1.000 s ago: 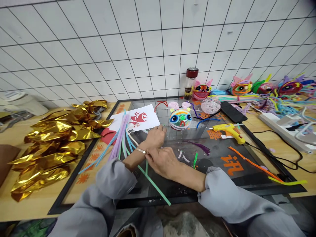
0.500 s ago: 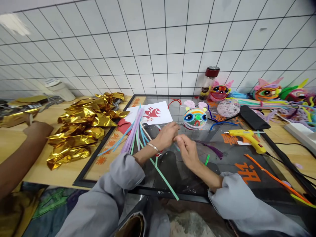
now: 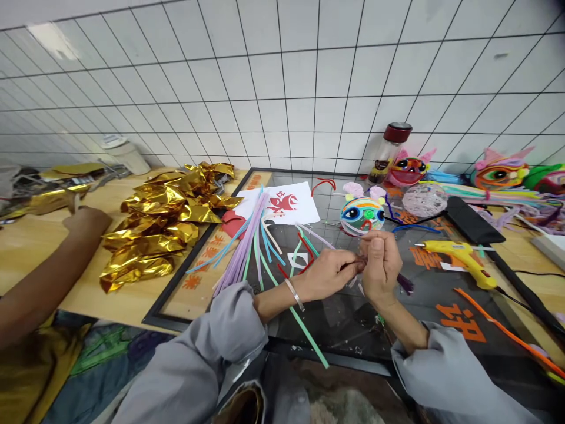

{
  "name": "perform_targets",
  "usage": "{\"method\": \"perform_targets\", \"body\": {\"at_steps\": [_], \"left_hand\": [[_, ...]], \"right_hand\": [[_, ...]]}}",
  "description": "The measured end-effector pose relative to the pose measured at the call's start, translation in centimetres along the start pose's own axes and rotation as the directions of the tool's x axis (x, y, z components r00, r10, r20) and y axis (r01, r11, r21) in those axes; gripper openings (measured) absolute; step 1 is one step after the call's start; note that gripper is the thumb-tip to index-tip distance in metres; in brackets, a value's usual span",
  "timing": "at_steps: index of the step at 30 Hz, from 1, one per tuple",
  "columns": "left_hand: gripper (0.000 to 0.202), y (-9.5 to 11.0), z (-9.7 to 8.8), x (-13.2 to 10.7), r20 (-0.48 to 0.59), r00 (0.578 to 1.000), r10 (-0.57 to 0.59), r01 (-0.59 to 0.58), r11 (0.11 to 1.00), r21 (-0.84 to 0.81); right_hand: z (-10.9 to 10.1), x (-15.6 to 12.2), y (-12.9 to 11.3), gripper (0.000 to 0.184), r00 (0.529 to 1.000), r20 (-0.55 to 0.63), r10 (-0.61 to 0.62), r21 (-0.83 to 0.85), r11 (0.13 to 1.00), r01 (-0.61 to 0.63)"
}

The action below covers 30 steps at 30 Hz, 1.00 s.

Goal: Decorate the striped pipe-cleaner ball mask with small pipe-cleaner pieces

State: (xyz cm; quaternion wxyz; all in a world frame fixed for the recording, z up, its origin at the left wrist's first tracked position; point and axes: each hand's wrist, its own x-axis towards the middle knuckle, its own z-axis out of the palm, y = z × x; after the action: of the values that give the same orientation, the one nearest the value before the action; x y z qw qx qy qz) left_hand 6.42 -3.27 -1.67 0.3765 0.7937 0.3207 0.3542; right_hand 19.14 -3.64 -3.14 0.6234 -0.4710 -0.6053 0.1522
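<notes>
My left hand and my right hand meet fingertip to fingertip above the dark board, both closed. Something small and dark shows between the fingertips, too covered to name. Past my right hand sticks out the frayed end of a dark purple strand; whether I hold its other end is hidden. Just behind the hands sits a round lion-like head with big eyes and pink ears. Left of my left hand lie a red pipe cleaner, a mint-green pipe cleaner and a fanned bundle of lilac pipe cleaners.
A yellow glue gun, black phone and white thread ball lie right. A lidded bottle stands by the wall. Gold foil and another person's arm are left. Paper with a red print lies behind.
Both hands have moved right and closer to me, over where the purple strand lay, and pinch together. The camera view has turned slightly left.
</notes>
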Motion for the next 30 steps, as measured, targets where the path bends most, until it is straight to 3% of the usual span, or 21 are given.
{"method": "perform_targets", "body": {"at_steps": [3, 7, 12, 22, 30], "left_hand": [[0.026, -0.1, -0.4, 0.0, -0.102, 0.994, -0.041, 0.037, 0.999, -0.036], [0.026, -0.6, -0.8, -0.1, -0.262, 0.964, -0.039, 0.026, 0.998, -0.054], [0.025, -1.2, -0.9, -0.4, -0.348, 0.937, -0.032, 0.015, 0.999, -0.053], [0.03, -1.6, -1.2, -0.3, -0.363, 0.917, -0.166, 0.122, 0.983, -0.14], [0.027, -1.7, -1.4, -0.2, -0.402, 0.914, -0.054, 0.036, 0.998, -0.051]], "right_hand": [[0.3, 0.1, 0.0, 0.033, 0.993, 0.112, 0.041, 0.124, 0.991, -0.055], [0.7, -0.4, -0.5, 0.031, 0.963, 0.268, 0.009, 0.06, 0.998, -0.026], [1.0, -1.0, -0.7, 0.04, 0.921, 0.386, 0.049, 0.064, 0.995, -0.08], [1.0, -0.7, -0.3, 0.034, 0.951, 0.3, 0.073, 0.07, 0.993, -0.099], [1.0, 0.0, 0.4, 0.013, 0.996, 0.072, 0.06, 0.108, 0.992, -0.068]]}}
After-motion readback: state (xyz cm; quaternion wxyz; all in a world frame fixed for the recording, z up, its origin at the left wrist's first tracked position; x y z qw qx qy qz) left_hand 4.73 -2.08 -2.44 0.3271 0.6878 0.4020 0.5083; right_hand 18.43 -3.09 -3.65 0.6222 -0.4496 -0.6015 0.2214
